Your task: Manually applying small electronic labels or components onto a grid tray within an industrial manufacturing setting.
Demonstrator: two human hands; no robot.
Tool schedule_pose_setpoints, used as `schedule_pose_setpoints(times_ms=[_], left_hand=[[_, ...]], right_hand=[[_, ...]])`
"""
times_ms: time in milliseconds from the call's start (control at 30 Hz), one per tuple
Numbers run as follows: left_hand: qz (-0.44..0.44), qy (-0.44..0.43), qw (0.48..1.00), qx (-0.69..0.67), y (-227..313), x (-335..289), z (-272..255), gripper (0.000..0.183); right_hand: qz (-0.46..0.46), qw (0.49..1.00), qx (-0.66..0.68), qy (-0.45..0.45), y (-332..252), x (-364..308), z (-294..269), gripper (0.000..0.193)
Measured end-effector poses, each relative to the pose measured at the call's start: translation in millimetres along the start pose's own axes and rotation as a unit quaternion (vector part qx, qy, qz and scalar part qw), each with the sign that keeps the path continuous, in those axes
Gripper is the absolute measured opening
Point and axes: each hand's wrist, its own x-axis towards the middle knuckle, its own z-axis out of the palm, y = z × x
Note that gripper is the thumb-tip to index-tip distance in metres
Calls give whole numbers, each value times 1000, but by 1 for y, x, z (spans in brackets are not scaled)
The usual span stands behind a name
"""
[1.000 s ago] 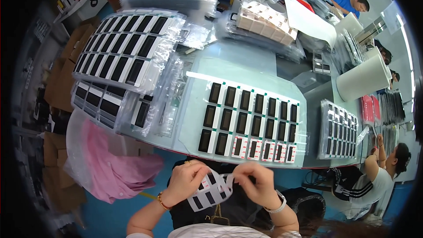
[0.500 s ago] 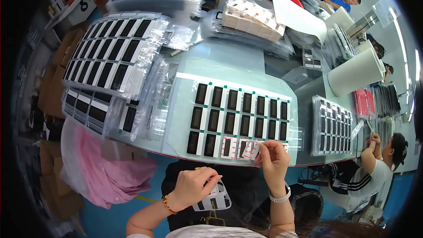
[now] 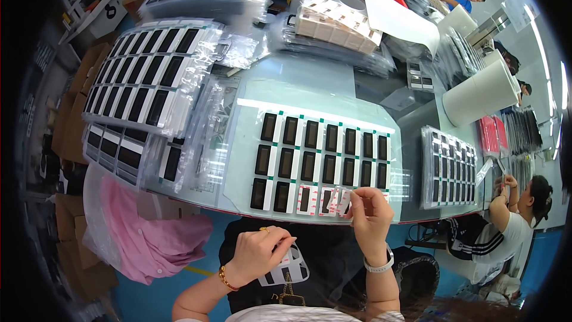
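Observation:
My right hand [image 3: 370, 213] is at the table's front edge. Its thumb and forefinger pinch a small adhesive frame [image 3: 342, 203] with red marks on white, over the front row of the tray. Dark rectangular panels [image 3: 310, 166] with white strips stand in rows on this clear tray [image 3: 238, 161]; several in the front row bear similar red-marked frames [image 3: 307, 200]. My left hand [image 3: 260, 254] hovers short of the table with thumb and fingers closed together; what they hold, if anything, is hidden. Below it, a white sheet with cut-outs [image 3: 298, 273] lies over my lap.
Stacked trays of panels [image 3: 143, 77] rise at the left, another stack [image 3: 448, 170] stands right. A cream block of parts [image 3: 339, 24] and white rolls [image 3: 481, 95] lie farther back. Pink cloth [image 3: 146, 226] hangs at the left. A co-worker [image 3: 506, 214] sits at the right.
The adhesive frame in my right hand has turned slightly and sits lower over the front row. My left hand has barely moved. The whole view has shifted a little.

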Motion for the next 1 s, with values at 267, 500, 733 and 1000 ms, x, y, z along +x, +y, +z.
schedule_pose_setpoints(times_ms=[267, 500, 733, 1000], left_hand=[[-1, 2, 1000, -3, 1, -1, -1, 13], [-4, 4, 1000, -7, 0, -1, 0, 13], [-5, 4, 1000, 2, 0, -2, -1, 12], [8, 24, 997, -68, 6, 5, 2, 12]], right_hand=[[-49, 997, -66, -14, 2, 1, 3, 4], [-66, 995, -72, -16, 1, 0, 2, 4], [-98, 991, -86, -4, 1, 2, 0, 4], [65, 985, 144, -66, -21, -16, 1, 4]])
